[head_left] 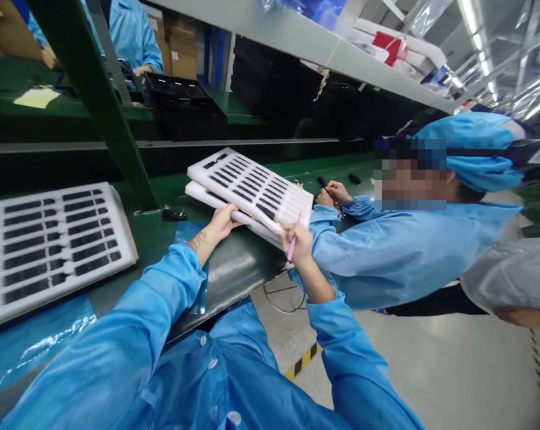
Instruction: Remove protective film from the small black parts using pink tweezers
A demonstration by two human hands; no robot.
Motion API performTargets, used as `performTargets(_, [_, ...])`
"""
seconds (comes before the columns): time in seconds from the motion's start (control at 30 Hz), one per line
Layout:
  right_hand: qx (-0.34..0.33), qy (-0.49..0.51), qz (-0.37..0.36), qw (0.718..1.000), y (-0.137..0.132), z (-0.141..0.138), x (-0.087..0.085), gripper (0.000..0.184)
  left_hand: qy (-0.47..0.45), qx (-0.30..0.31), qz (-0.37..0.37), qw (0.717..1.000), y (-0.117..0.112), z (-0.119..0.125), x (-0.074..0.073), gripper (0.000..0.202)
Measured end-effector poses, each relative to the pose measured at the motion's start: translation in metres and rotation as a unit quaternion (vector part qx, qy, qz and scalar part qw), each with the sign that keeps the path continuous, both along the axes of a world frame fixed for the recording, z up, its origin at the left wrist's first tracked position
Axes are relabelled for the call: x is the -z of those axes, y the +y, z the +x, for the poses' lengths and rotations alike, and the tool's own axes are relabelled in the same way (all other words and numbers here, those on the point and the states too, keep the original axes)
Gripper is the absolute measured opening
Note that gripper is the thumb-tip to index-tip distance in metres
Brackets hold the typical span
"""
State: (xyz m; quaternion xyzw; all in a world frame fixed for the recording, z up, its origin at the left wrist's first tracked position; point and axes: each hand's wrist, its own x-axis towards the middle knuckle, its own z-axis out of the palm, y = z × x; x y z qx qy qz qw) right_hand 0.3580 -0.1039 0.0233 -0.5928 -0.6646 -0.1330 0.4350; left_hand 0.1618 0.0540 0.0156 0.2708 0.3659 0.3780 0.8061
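Note:
Two white foam trays lie stacked and tilted before me, the upper tray (297, 203) with rows of slots holding slim black parts. Some slots at its right end look bare. Beneath it the lower tray (195, 191) shows mostly its edge. My left hand (224, 221) is closed on the stack's near edge, thumb on top. At the near right corner, my right hand (299, 240) pinches the upper tray's edge. A slim pink tool (292, 246), perhaps tweezers, is tucked in that same hand.
Another filled foam tray (123, 230) rests at left, near a green post (117, 131). A small black part (174, 215) lies on the green bench (247, 269). A co-worker (386, 251) sits close on the right, hands on a black piece. Black bins (184, 110) stand behind.

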Motion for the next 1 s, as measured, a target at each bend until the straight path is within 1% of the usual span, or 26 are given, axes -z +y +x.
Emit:
performTargets(0.1, [0.017, -0.031, 0.023, 0.999, -0.015, 0.004, 0.009, 0.046, 0.012, 0.058, 0.024, 0.998, -0.001, -0.004, 0.003, 0.032])
performTargets(0.23, [0.034, -0.085, 0.024, 0.995, -0.027, 0.013, 0.014, 0.046, 0.051, 0.103, 0.069, 0.991, 0.001, -0.004, 0.001, 0.032])
performTargets(0.3, [0.042, -0.12, 0.012, 0.992, -0.029, 0.017, 0.015, 0.043, 0.09, 0.126, 0.096, 0.983, 0.005, 0.001, -0.003, 0.034])
performTargets(0.37, [0.055, -0.155, -0.005, 0.986, -0.028, 0.02, 0.016, 0.04, 0.147, 0.159, 0.119, 0.969, 0.011, 0.004, -0.01, 0.035])
performTargets(0.43, [0.065, -0.185, -0.027, 0.98, -0.027, 0.022, 0.015, 0.035, 0.212, 0.191, 0.146, 0.947, 0.014, -0.003, -0.021, 0.038])
performTargets(0.47, [0.066, -0.197, -0.036, 0.977, -0.029, 0.022, 0.015, 0.033, 0.241, 0.197, 0.166, 0.936, 0.012, -0.013, -0.027, 0.038])
performTargets(0.5, [0.063, -0.205, -0.044, 0.976, -0.031, 0.021, 0.015, 0.031, 0.267, 0.194, 0.19, 0.925, 0.008, -0.03, -0.034, 0.037])
performTargets(0.53, [0.057, -0.21, -0.046, 0.975, -0.035, 0.019, 0.016, 0.03, 0.29, 0.18, 0.217, 0.914, 0.002, -0.052, -0.041, 0.036])
performTargets(0.57, [0.054, -0.21, -0.038, 0.976, -0.04, 0.015, 0.018, 0.03, 0.312, 0.158, 0.243, 0.905, -0.007, -0.081, -0.048, 0.035])
performTargets(0.6, [0.048, -0.204, -0.027, 0.977, -0.044, 0.01, 0.021, 0.031, 0.331, 0.129, 0.266, 0.896, -0.018, -0.116, -0.053, 0.037])
performTargets(0.63, [0.053, -0.197, 0.002, 0.979, -0.048, 0.004, 0.026, 0.035, 0.354, 0.097, 0.292, 0.883, -0.032, -0.154, -0.058, 0.038])
performTargets(0.67, [0.077, -0.188, 0.044, 0.978, -0.05, -0.005, 0.031, 0.04, 0.383, 0.063, 0.313, 0.867, -0.049, -0.195, -0.059, 0.036])
performTargets(0.7, [0.074, -0.156, 0.061, 0.983, -0.05, -0.017, 0.037, 0.044, 0.418, 0.031, 0.34, 0.842, -0.067, -0.236, -0.059, 0.035])
performTargets(0.73, [0.034, -0.105, 0.052, 0.992, -0.049, -0.033, 0.042, 0.047, 0.504, -0.004, 0.417, 0.756, -0.085, -0.277, -0.055, 0.036])
performTargets(0.77, [-0.044, -0.05, 0.012, 0.998, -0.046, -0.052, 0.046, 0.044, 0.588, -0.037, 0.462, 0.663, -0.103, -0.316, -0.048, 0.041])
performTargets(0.8, [-0.108, 0.004, -0.065, 0.992, -0.041, -0.075, 0.048, 0.038, 0.656, -0.062, 0.474, 0.584, -0.118, -0.352, -0.039, 0.045])
performTargets(0.83, [-0.178, 0.023, -0.141, 0.974, -0.034, -0.098, 0.049, 0.032, 0.705, -0.066, 0.47, 0.526, -0.131, -0.383, -0.029, 0.046])
performTargets(0.87, [-0.234, 0.025, -0.193, 0.952, -0.024, -0.122, 0.049, 0.031, 0.737, -0.068, 0.468, 0.483, -0.139, -0.408, -0.018, 0.044])
performTargets(0.9, [-0.269, 0.016, -0.238, 0.933, -0.012, -0.144, 0.047, 0.03, 0.755, -0.066, 0.468, 0.455, -0.145, -0.427, -0.008, 0.04])
performTargets(0.93, [-0.29, 0.001, -0.272, 0.918, 0.002, -0.163, 0.045, 0.029, 0.766, -0.07, 0.466, 0.438, -0.147, -0.44, 0.0, 0.036])
performTargets(0.97, [-0.303, -0.022, -0.303, 0.904, 0.017, -0.177, 0.043, 0.03, 0.77, -0.075, 0.463, 0.432, -0.148, -0.448, 0.006, 0.034])
performTargets(1.0, [-0.31, -0.047, -0.325, 0.892, 0.03, -0.188, 0.041, 0.031, 0.772, -0.082, 0.457, 0.434, -0.147, -0.452, 0.011, 0.032])
